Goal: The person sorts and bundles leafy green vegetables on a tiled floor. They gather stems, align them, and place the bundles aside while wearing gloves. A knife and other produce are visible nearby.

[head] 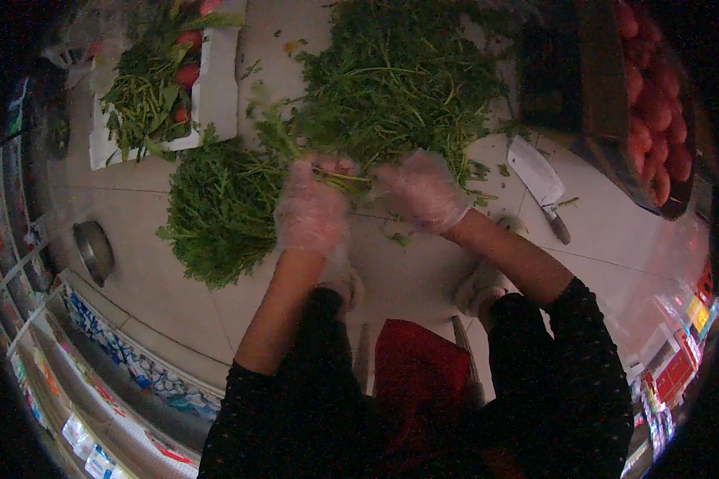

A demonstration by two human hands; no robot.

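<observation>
Both hands wear clear plastic gloves. My left hand (313,209) is closed around the stems of some leafy greens (272,129); the stem ends stick out to its right. Just across from those ends is my right hand (422,190), blurred, its fingertips near them; whether it grips anything cannot be told. A bunched pile of leafy greens (218,209) lies on the tiled floor left of my left hand. Beyond both hands spreads a larger loose heap of the same greens (395,90). A cleaver (536,170) rests on the floor to the right, its handle towards me.
A white foam box (218,108) with greens and red produce stands at upper left. A metal bowl (94,252) sits on the floor at left, near store shelves (90,371). At right stands a cardboard box (605,114) of reddish produce (656,102). Leaf scraps lie about.
</observation>
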